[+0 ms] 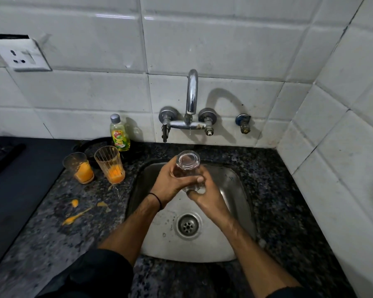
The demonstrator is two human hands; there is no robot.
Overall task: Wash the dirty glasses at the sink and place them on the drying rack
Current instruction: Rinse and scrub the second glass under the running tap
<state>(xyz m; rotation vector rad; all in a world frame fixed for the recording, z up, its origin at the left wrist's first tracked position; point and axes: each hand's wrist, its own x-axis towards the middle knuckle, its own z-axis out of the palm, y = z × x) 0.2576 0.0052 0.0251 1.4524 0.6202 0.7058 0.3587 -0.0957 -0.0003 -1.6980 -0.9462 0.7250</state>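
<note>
The clear faceted drinking glass (pixel 188 168) hangs over the steel sink (pixel 235 179), base up toward the chrome tap (pixel 192 93), left hand (pixel 170 181) wrapped round its side, right hand (pixel 205 196) cupping its lower mouth end.

A dark speckled granite countertop (pixel 274 179) surrounded the steel sink (pixel 241 203) over which the left hand (pixel 172 179) was held. To that hand's left, two glasses with orange residue stood on the stone, a ribbed glass (pixel 110 164) nearer the hand and a shorter glass (pixel 79 167) just beyond it. A Vim dish-soap bottle (pixel 119 133) stood behind them at the wall, and orange spills (pixel 75 214) lay on the stone nearer the person.
</note>
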